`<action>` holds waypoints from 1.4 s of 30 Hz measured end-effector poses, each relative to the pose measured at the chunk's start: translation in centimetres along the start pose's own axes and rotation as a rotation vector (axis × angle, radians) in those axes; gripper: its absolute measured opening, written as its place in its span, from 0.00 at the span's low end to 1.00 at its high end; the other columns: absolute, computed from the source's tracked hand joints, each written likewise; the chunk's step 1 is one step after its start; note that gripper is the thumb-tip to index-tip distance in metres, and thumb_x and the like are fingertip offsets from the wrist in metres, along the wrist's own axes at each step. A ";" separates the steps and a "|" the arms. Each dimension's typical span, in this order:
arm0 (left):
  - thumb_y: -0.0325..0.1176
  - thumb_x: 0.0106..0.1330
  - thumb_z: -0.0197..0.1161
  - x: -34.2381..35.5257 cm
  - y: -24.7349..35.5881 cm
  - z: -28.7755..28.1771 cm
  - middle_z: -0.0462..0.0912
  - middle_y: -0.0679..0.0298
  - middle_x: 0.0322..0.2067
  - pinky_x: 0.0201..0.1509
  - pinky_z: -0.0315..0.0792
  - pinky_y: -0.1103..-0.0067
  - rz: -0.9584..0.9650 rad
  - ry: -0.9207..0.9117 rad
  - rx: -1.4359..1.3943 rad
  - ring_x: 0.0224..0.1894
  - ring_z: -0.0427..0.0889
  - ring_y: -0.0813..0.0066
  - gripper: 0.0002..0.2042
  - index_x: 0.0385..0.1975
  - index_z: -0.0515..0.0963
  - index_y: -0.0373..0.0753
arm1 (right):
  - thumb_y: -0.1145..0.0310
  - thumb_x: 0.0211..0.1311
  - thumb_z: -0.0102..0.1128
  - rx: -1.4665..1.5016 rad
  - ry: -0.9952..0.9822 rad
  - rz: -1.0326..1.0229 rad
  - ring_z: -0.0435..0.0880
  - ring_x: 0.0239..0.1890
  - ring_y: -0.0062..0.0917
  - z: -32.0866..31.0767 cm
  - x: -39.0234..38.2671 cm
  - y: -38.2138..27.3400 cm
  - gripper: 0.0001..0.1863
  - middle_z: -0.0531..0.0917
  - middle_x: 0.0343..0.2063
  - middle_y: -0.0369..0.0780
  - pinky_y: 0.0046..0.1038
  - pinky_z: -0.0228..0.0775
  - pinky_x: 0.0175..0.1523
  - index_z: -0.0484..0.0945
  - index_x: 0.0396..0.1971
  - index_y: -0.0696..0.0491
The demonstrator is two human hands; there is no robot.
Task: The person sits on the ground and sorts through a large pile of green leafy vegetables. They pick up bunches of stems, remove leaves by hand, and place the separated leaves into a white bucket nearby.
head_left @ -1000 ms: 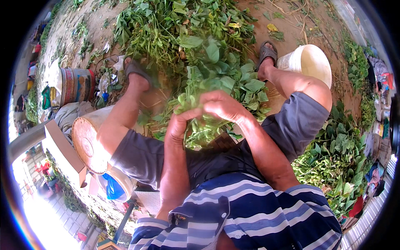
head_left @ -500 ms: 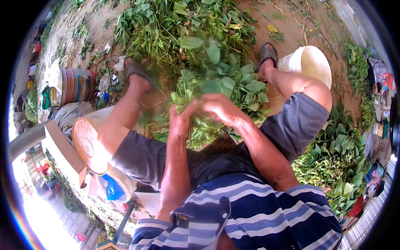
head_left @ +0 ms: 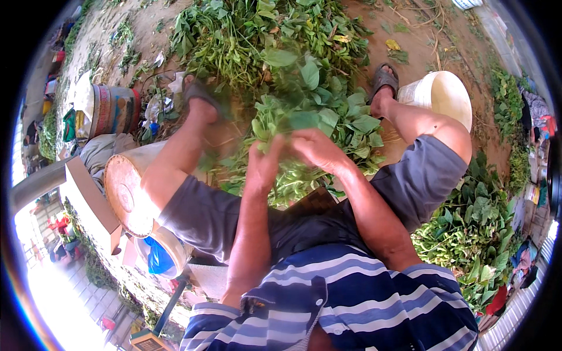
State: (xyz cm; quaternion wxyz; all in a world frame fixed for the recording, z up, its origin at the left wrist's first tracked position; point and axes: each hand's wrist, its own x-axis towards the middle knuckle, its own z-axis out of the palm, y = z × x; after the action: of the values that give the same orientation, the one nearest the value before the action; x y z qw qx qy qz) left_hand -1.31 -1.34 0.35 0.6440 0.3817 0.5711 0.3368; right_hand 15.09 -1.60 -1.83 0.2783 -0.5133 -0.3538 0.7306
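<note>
A green leafy bunch with pods [head_left: 264, 126] is up between the person's knees, clamped in the left hand [head_left: 264, 159]. The right hand [head_left: 317, 151] is just beside it, fingers curled and blurred, so I cannot tell whether they grip anything. Beyond lies a large heap of leafy plants [head_left: 263, 44] on the ground; a white bucket [head_left: 417, 93] lies tipped near the right foot, and a lidded tub [head_left: 126, 193] is beside the left knee.

There are two hands [head_left: 263, 164] [head_left: 321, 151], two dark sandals [head_left: 201, 95] [head_left: 386, 77], four nearby buckets [head_left: 414, 93] [head_left: 124, 190] [head_left: 114, 111] [head_left: 179, 251] and one striped shirt [head_left: 374, 292].
</note>
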 end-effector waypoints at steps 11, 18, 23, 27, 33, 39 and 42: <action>0.28 0.66 0.59 0.4 -0.5 0.8 0.84 0.58 0.32 0.40 0.74 0.76 0.129 0.084 0.376 0.36 0.80 0.76 0.09 0.41 0.77 0.30 | 0.57 0.64 0.62 -0.097 0.028 -0.199 0.71 0.26 0.17 1.4 -0.9 -1.5 0.17 0.75 0.20 0.34 0.24 0.62 0.32 0.80 0.29 0.58; 0.23 0.63 0.61 0.1 0.2 0.6 0.83 0.62 0.39 0.47 0.75 0.76 -0.078 -0.077 -0.401 0.41 0.81 0.72 0.11 0.46 0.78 0.35 | 0.61 0.67 0.56 0.545 0.019 0.112 0.60 0.16 0.11 -0.3 -0.8 -2.0 0.11 0.66 0.16 0.29 0.18 0.47 0.19 0.73 0.26 0.51; 0.22 0.58 0.66 0.3 -0.7 0.9 0.83 0.61 0.37 0.47 0.76 0.75 -0.103 -0.049 -0.557 0.39 0.82 0.71 0.14 0.44 0.76 0.34 | 0.62 0.67 0.55 0.662 -0.035 0.147 0.60 0.17 0.11 -0.4 -0.7 -1.2 0.12 0.66 0.19 0.29 0.17 0.48 0.20 0.70 0.24 0.49; 0.22 0.57 0.67 0.0 0.0 0.7 0.82 0.63 0.36 0.47 0.76 0.76 -0.051 -0.066 -0.492 0.40 0.82 0.71 0.14 0.43 0.76 0.35 | 0.65 0.66 0.54 0.680 -0.086 0.107 0.61 0.17 0.12 -0.4 -1.5 -2.4 0.11 0.67 0.20 0.30 0.17 0.50 0.20 0.70 0.24 0.51; 0.25 0.55 0.70 -0.1 0.0 1.0 0.82 0.64 0.34 0.40 0.75 0.81 0.088 0.022 -0.417 0.34 0.80 0.77 0.13 0.39 0.77 0.35 | 0.69 0.64 0.52 0.657 -0.165 0.049 0.62 0.17 0.13 -0.4 -1.9 -2.7 0.08 0.67 0.20 0.31 0.17 0.52 0.21 0.69 0.24 0.52; 0.23 0.53 0.72 -0.3 0.2 0.5 0.80 0.67 0.36 0.46 0.73 0.81 0.089 0.012 -0.255 0.38 0.79 0.79 0.16 0.42 0.76 0.36 | 0.69 0.64 0.51 0.616 -0.175 0.017 0.62 0.17 0.14 -0.4 -1.8 -2.4 0.08 0.67 0.21 0.31 0.18 0.53 0.21 0.69 0.24 0.52; 0.25 0.55 0.71 -0.4 0.7 0.7 0.80 0.67 0.34 0.43 0.73 0.82 0.143 0.018 -0.122 0.35 0.78 0.80 0.14 0.40 0.77 0.34 | 0.70 0.62 0.51 0.574 -0.130 0.007 0.61 0.18 0.14 -0.3 -1.7 -2.2 0.07 0.67 0.20 0.31 0.19 0.52 0.21 0.70 0.24 0.53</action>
State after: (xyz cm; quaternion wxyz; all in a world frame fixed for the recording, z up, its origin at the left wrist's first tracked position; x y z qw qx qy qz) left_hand -0.69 -1.47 1.21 0.6352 0.3787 0.5266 0.4193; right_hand 16.01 -1.49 0.79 0.3864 -0.3670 -0.1482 0.8331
